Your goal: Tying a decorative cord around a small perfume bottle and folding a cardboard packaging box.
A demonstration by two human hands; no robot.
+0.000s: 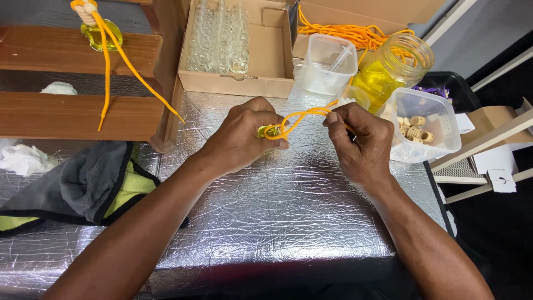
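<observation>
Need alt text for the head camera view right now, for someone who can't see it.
Two bare hands work an orange cord over a foil-covered table: the left hand grips a small yellow-filled bottle looped by the cord, the right hand pinches the cord's other end. Behind them are a cardboard box of empty glass bottles, a jar of yellow liquid and a tub of wooden rings.

foil-covered table (pixel 277 216), cardboard box (pixel 272 66), grey cloth (pixel 89 183)

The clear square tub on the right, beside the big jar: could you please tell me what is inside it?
The clear tub holds a small heap of pale wooden rings against its near-left side. The rest of its floor looks bare. The right hand covers the tub's left edge, so anything there is hidden.
</observation>
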